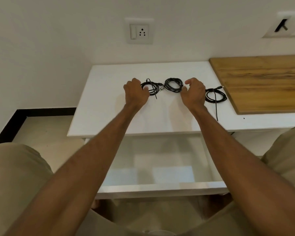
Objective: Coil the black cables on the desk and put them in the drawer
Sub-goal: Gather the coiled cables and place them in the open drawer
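Note:
Three black cable coils lie in a row on the white desk (109,108). My left hand (135,93) rests on the left coil (152,88), its fingers curled over the coil's left edge. The middle coil (173,84) lies between my hands; my right hand (194,92) is beside its right edge, fingers apart, thumb touching or almost touching it. The right coil (215,95) lies past my right hand, with a loose tail running toward the desk's front edge. Below the desk the white drawer (160,189) stands pulled out, with nothing in it.
A wooden board (266,82) covers the desk's right side, close to the right coil. A wall socket (140,32) is on the wall behind. My knees in beige trousers flank the drawer. Floor with a black skirting lies to the left.

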The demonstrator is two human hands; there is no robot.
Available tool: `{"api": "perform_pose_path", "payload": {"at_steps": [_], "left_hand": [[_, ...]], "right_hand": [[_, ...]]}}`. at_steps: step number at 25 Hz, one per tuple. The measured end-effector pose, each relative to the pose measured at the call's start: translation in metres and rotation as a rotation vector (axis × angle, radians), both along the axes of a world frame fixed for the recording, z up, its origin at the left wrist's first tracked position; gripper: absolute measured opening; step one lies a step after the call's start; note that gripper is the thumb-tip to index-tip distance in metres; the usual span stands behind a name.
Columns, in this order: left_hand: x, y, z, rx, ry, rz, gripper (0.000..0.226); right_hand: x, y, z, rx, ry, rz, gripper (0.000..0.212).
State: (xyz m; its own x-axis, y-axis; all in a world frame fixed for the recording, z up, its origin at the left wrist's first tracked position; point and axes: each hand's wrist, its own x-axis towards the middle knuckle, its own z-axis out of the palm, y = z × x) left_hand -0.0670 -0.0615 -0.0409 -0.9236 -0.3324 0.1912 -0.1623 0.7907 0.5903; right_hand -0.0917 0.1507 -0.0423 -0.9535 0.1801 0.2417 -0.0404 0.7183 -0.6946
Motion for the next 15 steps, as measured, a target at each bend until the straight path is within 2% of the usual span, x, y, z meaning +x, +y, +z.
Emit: {"api": "perform_pose_path", "payload": {"at_steps": [2, 5, 9, 12, 15], "left_hand": [[-0.008, 0.007, -0.001, 0.014, -0.072, 0.004, 0.039], [-0.012, 0.015, 0.005, 0.046, -0.086, 0.05, 0.044], [-0.012, 0.013, 0.02, 0.057, -0.186, 0.133, 0.029], [0.0, 0.013, 0.028, 0.003, -0.242, 0.133, 0.029], [0.02, 0.012, 0.033, -0.024, -0.292, 0.123, 0.025]], "right_hand": [[-0.01, -0.006, 0.002, 0.004, -0.06, 0.027, 0.024], [-0.014, -0.013, 0.01, -0.006, -0.079, 0.014, 0.02], [-0.013, -0.015, 0.022, 0.036, -0.159, -0.032, 0.022], [-0.003, -0.015, 0.031, 0.106, -0.266, -0.035, 0.031], [0.014, -0.018, 0.033, 0.198, -0.357, 0.036, 0.018]]}}
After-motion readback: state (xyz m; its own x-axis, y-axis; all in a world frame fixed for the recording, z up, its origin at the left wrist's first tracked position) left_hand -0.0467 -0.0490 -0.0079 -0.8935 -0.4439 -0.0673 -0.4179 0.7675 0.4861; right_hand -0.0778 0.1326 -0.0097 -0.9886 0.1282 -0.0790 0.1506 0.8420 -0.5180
